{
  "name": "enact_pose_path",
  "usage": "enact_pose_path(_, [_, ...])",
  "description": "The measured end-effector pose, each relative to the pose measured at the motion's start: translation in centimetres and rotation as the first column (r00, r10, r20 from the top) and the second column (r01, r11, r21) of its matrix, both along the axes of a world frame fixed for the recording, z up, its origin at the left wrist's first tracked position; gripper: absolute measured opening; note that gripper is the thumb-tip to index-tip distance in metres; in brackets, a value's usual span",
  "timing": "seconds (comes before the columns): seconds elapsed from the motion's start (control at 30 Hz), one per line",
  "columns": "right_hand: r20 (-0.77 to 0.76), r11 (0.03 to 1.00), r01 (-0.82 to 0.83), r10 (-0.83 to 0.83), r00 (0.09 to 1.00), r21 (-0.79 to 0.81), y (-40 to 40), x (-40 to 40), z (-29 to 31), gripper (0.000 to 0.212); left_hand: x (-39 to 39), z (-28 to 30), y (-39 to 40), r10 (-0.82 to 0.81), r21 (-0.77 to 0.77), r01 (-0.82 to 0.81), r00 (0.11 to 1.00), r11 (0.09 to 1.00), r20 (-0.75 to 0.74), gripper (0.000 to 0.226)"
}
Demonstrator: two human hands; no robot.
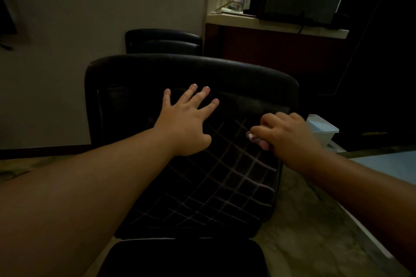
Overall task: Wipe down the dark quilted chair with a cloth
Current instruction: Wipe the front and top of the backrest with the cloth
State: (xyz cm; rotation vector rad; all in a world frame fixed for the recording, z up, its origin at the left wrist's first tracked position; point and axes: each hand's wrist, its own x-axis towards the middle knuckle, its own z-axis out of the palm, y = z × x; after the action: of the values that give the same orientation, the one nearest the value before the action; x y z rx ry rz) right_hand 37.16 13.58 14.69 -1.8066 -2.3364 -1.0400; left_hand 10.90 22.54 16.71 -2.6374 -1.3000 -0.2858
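left grip (188, 119) flat on chair (225, 186), right grip (290, 132) clutching cloth (258, 140).

We extend both forearms forward. Our left hand (186, 123) lies flat, fingers straight and spread. Our right hand (286, 132) is curled, knuckles up, gripping tightly.

Dark quilted chair (202, 186), backrest facing you. Your left hand (186, 123): fingers spread flat on its upper back. Your right hand (290, 135): gripping a bunched pale cloth (258, 141) against the quilting. Second dark chair (163, 40) behind; shelf (270, 21) beyond.
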Motion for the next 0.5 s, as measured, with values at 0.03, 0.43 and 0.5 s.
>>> enact_pose_path(0.03, [0.017,0.999,0.035,-0.036,0.999,0.016,0.0,-0.5,0.4,0.025,0.0,-0.1,0.1,0.002,0.007,-0.002,1.000,1.000,0.002,0.091])
enact_pose_path(0.43, [-0.065,0.999,-0.020,0.022,0.998,0.036,0.6,-1.2,-0.2,0.038,0.2,-0.4,0.1,0.010,0.022,-0.010,1.000,1.000,0.012,0.091])
enact_pose_path(0.5, [0.030,0.998,-0.048,0.049,0.998,-0.045,0.7,-0.9,0.7,0.039,0.1,-0.2,0.0,0.011,0.013,-0.011,1.000,1.000,0.009,0.091])
